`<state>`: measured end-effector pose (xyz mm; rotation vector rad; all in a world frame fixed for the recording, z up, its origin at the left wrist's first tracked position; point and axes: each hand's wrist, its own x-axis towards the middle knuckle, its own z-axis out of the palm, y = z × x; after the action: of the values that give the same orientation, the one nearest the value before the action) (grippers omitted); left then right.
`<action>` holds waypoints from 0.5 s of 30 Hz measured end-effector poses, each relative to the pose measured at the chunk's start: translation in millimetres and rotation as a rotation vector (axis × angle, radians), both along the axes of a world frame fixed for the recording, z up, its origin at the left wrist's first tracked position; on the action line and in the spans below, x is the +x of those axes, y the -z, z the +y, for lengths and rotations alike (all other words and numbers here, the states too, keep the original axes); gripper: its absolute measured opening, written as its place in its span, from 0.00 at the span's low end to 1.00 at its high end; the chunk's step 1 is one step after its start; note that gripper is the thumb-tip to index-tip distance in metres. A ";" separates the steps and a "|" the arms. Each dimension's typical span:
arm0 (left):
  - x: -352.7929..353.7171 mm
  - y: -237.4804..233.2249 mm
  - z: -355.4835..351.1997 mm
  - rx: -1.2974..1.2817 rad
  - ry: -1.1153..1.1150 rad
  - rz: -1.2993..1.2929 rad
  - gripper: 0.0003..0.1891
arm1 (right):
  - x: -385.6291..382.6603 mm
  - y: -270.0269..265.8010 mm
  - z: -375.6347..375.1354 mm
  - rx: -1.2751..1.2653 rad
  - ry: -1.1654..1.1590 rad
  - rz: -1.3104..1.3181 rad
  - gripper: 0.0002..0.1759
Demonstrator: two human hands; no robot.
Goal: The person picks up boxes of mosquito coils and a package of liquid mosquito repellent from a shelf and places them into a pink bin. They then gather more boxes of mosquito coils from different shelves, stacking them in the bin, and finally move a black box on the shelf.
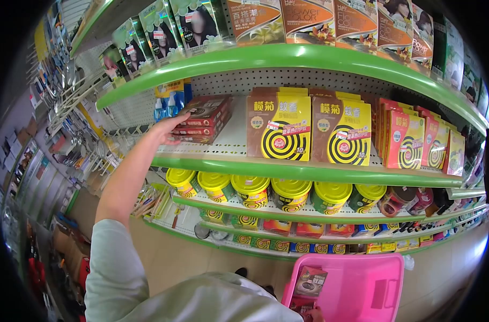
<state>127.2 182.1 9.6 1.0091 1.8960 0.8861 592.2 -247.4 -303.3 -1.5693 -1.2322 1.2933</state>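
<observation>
My left hand (168, 130) reaches onto the shelf at the left end of a small stack of dark brown-red mosquito coil boxes (204, 119). Its fingers are apart and touch the side of the stack, which rests flat on the shelf. At the bottom edge of the view, a small part of my right hand (316, 313) shows inside a pink plastic basket (357, 263); its fingers are mostly out of view. Near it in the basket lie a brown mosquito coil box (311, 281) and another dark red box (302, 305), partly cut off.
Yellow-brown mosquito coil boxes (279, 124) stand upright right of the stack, with pink-yellow boxes (405, 134) further right. Blue bottles (167, 106) stand behind my left hand. Yellow-lidded tubs (250, 185) line the shelf below. Hair colour boxes (309, 21) stand above a green shelf edge (287, 56).
</observation>
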 end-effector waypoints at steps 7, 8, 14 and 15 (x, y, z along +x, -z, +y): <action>-2.8 0.6 0.4 0.000 0.019 -0.008 0.33 | 5.5 40.7 -0.2 0.188 -0.030 0.028 0.13; -1.5 -0.5 -0.1 -0.001 0.022 -0.011 0.33 | 6.5 49.1 -2.2 0.189 0.040 -0.037 0.14; -7.2 4.7 -0.8 0.005 0.102 0.005 0.37 | 18.4 143.9 -4.5 0.184 0.432 -0.432 0.14; -4.9 3.3 -3.4 0.019 0.115 0.026 0.37 | 20.8 162.9 -9.3 0.179 0.501 -0.503 0.14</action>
<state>122.3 178.6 6.3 1.1343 1.8345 0.8297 613.0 -256.7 -466.3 -1.9700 -1.0969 0.4719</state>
